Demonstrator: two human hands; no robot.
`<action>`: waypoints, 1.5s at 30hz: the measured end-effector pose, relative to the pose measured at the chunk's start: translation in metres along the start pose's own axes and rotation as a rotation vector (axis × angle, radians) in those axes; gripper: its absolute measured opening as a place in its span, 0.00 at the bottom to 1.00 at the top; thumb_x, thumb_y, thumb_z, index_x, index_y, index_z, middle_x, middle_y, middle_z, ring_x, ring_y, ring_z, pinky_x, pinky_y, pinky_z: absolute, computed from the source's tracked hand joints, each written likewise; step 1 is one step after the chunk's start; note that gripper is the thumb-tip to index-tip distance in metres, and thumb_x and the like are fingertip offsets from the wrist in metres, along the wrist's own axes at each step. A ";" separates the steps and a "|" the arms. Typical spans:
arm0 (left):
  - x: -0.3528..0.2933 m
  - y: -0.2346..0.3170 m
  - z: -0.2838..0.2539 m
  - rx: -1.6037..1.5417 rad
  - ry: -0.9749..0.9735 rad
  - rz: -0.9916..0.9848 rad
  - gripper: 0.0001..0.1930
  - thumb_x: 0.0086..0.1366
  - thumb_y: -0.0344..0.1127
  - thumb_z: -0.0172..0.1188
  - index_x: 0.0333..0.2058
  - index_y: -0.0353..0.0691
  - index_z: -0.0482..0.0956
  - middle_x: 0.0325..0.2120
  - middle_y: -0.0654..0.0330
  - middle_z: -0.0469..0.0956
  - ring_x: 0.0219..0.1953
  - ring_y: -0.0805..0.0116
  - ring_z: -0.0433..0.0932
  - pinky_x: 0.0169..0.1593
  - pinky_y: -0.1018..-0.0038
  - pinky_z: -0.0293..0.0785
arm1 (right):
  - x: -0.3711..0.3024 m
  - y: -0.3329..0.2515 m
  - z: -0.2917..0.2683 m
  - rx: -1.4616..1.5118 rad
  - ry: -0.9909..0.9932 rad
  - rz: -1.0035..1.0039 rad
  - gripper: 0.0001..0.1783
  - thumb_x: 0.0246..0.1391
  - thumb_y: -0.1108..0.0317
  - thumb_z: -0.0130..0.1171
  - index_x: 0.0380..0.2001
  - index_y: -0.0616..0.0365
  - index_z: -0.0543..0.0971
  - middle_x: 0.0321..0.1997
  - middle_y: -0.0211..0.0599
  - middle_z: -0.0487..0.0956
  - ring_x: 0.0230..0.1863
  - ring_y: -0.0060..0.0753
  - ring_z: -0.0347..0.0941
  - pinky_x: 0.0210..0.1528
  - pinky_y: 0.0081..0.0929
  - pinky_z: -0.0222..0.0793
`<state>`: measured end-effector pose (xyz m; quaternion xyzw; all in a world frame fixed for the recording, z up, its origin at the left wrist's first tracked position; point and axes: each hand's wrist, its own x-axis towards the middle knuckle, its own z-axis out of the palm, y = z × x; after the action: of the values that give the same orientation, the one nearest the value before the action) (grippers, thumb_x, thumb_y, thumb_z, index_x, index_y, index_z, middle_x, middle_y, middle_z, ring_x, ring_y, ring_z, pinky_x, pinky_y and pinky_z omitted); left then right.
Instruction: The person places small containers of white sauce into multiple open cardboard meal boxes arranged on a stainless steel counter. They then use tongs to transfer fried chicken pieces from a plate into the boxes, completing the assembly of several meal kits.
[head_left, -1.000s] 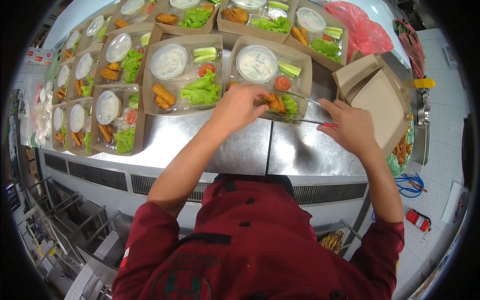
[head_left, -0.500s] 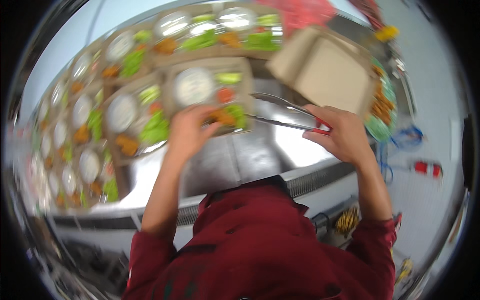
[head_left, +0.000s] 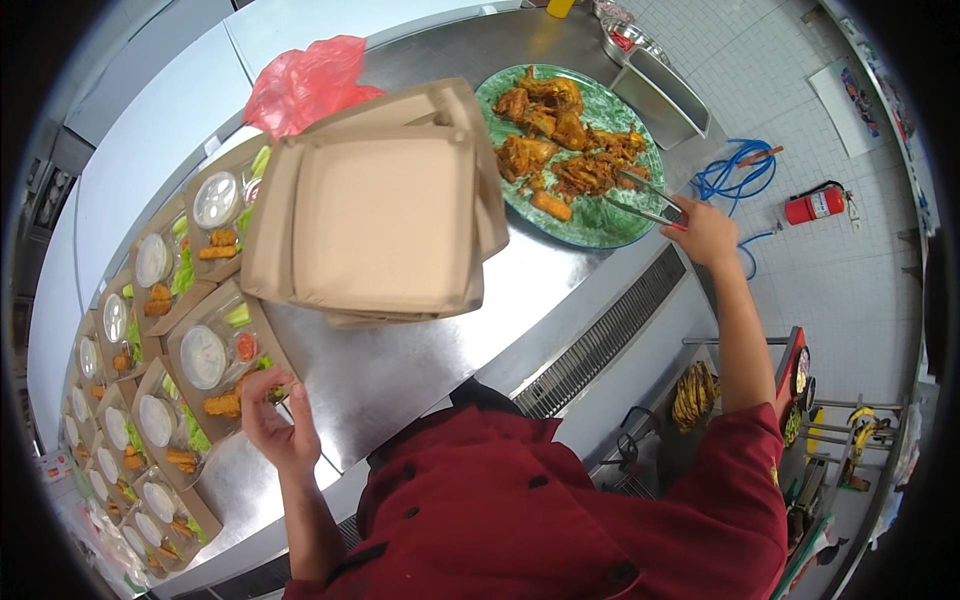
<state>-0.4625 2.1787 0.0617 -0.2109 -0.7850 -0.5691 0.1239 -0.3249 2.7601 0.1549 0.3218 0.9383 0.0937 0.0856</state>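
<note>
Currently your right hand (head_left: pixel 708 232) is wrapped around the tongs (head_left: pixel 645 215), their arms apart at the fried pieces (head_left: pixel 598 167) on the green plate (head_left: pixel 600 232). Your left hand (head_left: pixel 285 430) has thumb and fingers parted by a filled box (head_left: pixel 262 325); I cannot tell whether they touch it.

Metal tongs (head_left: pixel 645 213) with red grips, arms spread apart, reaching in over the right side of the plate; one tip meets the fried chicken. Plate (head_left: pixel 600 228): round, green, mottled, flat on the tabletop (head_left: pixel 390 360). Fried chicken (head_left: pixel 560 105): golden-brown, piled unevenly, with larger pieces toward the far side. Food box (head_left: pixel 268 325): brown cardboard, lying open at lower left; within it, a lidded cup (head_left: pixel 203 357) of white sauce, a tomato slice (head_left: pixel 246 347), cucumber (head_left: pixel 238 316) and browned pieces (head_left: pixel 222 405).
</note>
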 end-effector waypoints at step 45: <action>0.013 0.049 0.084 -0.117 0.013 -0.076 0.10 0.69 0.22 0.60 0.48 0.30 0.76 0.40 0.56 0.77 0.43 0.69 0.76 0.50 0.74 0.71 | 0.073 -0.044 0.037 -0.083 0.090 -0.143 0.27 0.58 0.45 0.66 0.55 0.48 0.81 0.46 0.41 0.86 0.45 0.48 0.85 0.43 0.48 0.80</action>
<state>-0.4469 2.2733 0.0819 -0.1839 -0.7571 -0.6197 0.0947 -0.3992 2.7760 0.1016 0.2458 0.9570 0.1406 0.0630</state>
